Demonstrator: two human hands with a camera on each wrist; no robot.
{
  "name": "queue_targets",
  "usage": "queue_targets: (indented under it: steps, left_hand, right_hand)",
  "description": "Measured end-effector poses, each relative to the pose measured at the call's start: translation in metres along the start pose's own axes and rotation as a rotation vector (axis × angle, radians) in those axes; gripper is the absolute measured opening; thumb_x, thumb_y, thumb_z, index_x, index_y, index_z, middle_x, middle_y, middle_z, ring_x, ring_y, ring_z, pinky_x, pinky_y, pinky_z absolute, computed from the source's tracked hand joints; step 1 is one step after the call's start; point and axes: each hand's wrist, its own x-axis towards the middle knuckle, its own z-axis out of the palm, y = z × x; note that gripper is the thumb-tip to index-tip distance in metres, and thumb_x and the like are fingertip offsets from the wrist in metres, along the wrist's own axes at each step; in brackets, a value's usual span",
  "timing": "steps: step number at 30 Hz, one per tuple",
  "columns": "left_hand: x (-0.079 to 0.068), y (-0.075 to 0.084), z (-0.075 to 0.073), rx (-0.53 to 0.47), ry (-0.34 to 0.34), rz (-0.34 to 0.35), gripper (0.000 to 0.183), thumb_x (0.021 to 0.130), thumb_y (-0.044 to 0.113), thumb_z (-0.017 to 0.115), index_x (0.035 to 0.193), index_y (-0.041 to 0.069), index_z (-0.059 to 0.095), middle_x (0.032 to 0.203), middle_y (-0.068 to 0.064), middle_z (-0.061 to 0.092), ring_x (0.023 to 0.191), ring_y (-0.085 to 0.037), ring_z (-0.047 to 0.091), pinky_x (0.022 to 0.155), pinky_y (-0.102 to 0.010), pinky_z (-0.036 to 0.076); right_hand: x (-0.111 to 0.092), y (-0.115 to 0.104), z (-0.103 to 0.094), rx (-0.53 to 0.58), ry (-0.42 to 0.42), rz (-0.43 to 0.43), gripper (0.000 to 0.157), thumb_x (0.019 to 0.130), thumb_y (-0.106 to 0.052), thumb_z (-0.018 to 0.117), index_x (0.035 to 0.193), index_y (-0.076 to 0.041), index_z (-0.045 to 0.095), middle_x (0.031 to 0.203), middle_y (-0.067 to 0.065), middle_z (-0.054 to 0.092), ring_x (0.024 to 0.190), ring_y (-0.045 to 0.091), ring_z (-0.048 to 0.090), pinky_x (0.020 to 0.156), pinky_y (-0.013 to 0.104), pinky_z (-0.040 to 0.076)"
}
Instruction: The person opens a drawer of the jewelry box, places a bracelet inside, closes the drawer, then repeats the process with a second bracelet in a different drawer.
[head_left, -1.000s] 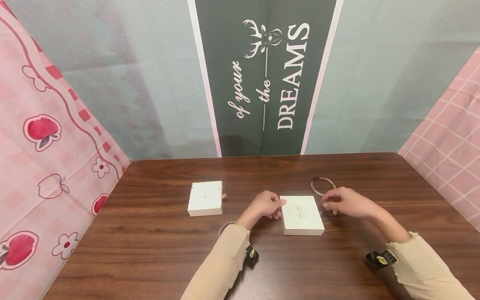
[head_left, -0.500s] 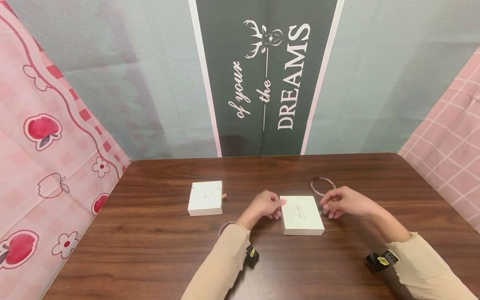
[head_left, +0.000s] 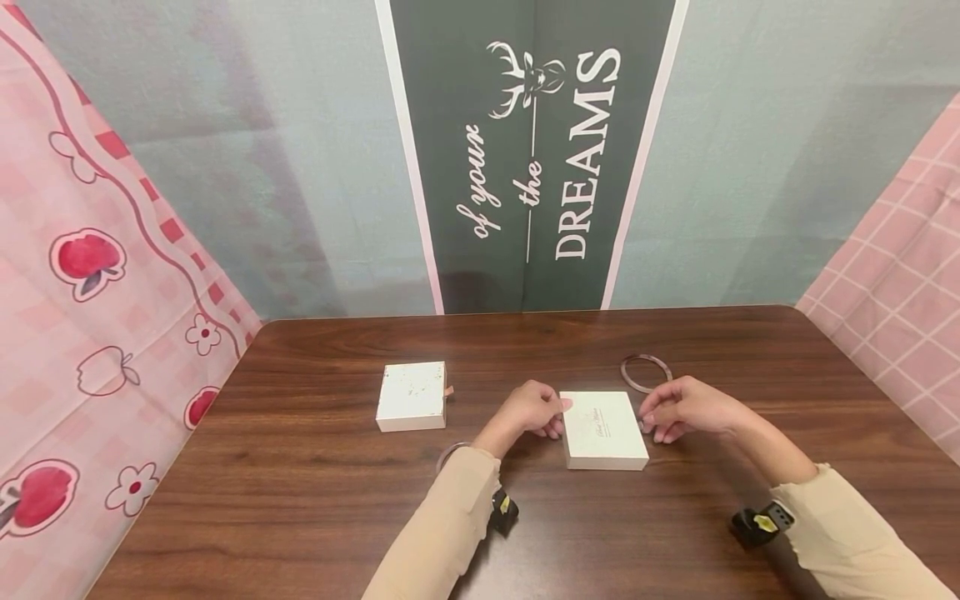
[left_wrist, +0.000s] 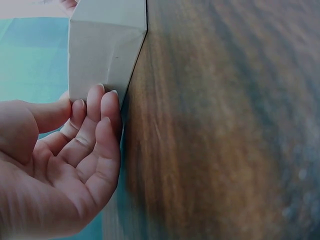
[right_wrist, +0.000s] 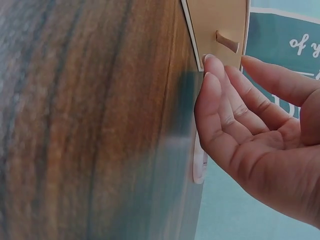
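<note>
A white square jewelry box (head_left: 603,432) with small print on its lid lies flat on the table, right of centre. My left hand (head_left: 536,408) holds its far left corner, thumb at the top edge and fingertips against the side. My right hand (head_left: 678,410) is at its right side. In the right wrist view, the fingertips are at the drawer front, below a short ribbon tab (right_wrist: 227,42) and apart from it, with the thumb near the top edge. Behind the right hand lies a purplish bangle (head_left: 637,372), its near part hidden by the fingers.
A second white box (head_left: 412,397) with a speckled top and a pinkish tab lies at the left. Another bangle (head_left: 450,454) is partly covered by the left forearm. A hanging cloth (head_left: 525,283) stands behind the table's back edge.
My right hand has moved slightly left, closer to the box's right side. The left hand and both boxes stay where they were.
</note>
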Motion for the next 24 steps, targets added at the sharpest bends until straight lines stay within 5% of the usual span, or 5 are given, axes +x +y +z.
queue_targets:
  steps: [24]
  left_hand:
    - [0.0011,-0.0005,-0.0014,-0.01,-0.017,0.002,0.03,0.09,0.022,0.058,0.069,0.002,0.055,0.058,-0.007,0.06,0.053,-0.014,0.06,0.052,-0.025,0.049]
  right_hand:
    - [0.0032,0.003,0.0012,0.052,-0.009,0.022,0.021,0.085,0.001,0.057,0.096,0.018,0.053,0.081,0.016,0.063,0.064,0.018,0.061,0.06,0.031,0.052]
